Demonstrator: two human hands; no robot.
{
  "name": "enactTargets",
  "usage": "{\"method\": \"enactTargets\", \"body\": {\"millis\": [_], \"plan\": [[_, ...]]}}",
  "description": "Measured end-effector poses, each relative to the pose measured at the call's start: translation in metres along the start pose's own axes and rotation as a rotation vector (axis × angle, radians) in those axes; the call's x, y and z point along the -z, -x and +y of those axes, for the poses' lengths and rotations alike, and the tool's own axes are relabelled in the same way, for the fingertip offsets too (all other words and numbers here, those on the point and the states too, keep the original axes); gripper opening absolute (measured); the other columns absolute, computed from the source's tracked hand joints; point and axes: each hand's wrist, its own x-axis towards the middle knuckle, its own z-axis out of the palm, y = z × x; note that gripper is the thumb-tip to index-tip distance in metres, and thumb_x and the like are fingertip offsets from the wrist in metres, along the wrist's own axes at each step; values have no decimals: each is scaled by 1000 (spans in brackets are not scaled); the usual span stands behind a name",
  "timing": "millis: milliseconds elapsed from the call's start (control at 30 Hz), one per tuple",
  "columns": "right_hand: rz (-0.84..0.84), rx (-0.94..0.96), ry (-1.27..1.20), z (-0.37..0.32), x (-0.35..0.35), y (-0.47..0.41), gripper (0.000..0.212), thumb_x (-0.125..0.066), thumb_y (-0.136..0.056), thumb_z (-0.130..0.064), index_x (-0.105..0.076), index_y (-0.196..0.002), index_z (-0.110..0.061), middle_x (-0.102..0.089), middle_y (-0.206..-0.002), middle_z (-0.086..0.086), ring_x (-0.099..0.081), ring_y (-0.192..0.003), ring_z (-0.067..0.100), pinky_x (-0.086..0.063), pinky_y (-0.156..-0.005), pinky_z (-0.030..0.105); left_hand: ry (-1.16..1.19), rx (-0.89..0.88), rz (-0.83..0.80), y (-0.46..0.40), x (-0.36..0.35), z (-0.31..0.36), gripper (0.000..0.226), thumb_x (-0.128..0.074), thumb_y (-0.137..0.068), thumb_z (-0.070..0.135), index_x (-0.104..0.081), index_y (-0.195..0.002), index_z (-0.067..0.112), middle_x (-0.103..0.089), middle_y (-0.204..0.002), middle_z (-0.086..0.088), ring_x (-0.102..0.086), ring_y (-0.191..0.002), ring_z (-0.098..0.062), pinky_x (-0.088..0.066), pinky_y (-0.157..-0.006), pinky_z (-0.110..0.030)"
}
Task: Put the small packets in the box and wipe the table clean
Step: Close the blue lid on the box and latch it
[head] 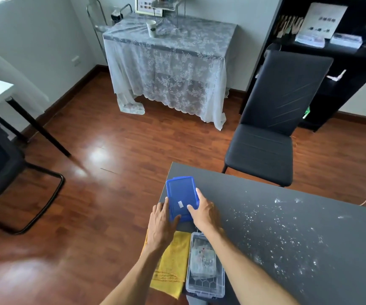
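Note:
A blue lid [181,195] lies near the left corner of the dark grey table [287,271]. My left hand [163,223] grips its left and near edge, and my right hand [203,211] grips its right edge. Closer to me stands a clear plastic box [205,287] without its lid, with small packets [203,258] inside. A yellow cloth [173,263] lies left of the box at the table's edge. White powder or crumbs [287,234] are scattered over the middle and right of the table.
A black chair [265,137] stands beyond the table's far edge. A lace-covered table [169,69] with a paper cup [151,28] stands by the back wall, a black shelf unit [336,62] to the right. Another chair [6,172] and a white table stand at left on the wooden floor.

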Motion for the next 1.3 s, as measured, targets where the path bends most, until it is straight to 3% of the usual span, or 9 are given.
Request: {"method": "enactTargets", "body": {"millis": [333,533,733,933,1100,1300], "plan": [[239,-16,-170,-20,32,47,69,-66,-91,-46,-36,-153,-35,-68,-131,1,-65,-116,26,-53,-92,37,287,-121,132,2,56,25,70,-69,-85,43,-40,-144,20,-53,-119,3,-44,-109,-18,-42,-95,-34],[339,-16,-147,4,56,94,68,-66,-91,-47,-39,-152,-34,-71,-124,-4,-68,-111,25,-53,-88,35,341,-240,95,32,66,49,67,-72,-84,36,-43,-143,19,-54,-124,2,-47,-113,-18,-43,-97,-36],[309,-37,-39,42,50,147,65,-66,-90,-51,-44,-149,-36,-74,-112,-8,-71,-99,20,-53,-77,30,384,-241,-40,90,47,38,64,-71,-84,39,-48,-140,20,-58,-118,7,-51,-108,-16,-47,-92,-38],[250,-34,-15,66,30,182,67,-64,-90,-52,-43,-150,-32,-73,-100,-10,-66,-79,11,-50,-65,25,362,-206,-71,129,32,30,64,-73,-81,42,-53,-136,19,-56,-111,12,-52,-103,-10,-44,-88,-27],[186,-18,-22,82,18,195,67,-61,-92,-50,-41,-152,-27,-73,-108,-2,-69,-101,20,-54,-87,32,296,-170,-74,153,24,28,64,-74,-80,40,-54,-136,18,-56,-113,11,-53,-104,-11,-47,-88,-29],[163,32,107,84,20,199,66,-53,-97,-48,-34,-155,-24,-61,-137,1,-58,-124,21,-48,-101,35,223,-184,-95,165,14,27,65,-72,-82,42,-51,-139,20,-53,-111,14,-52,-102,-12,-46,-89,-28]]}}
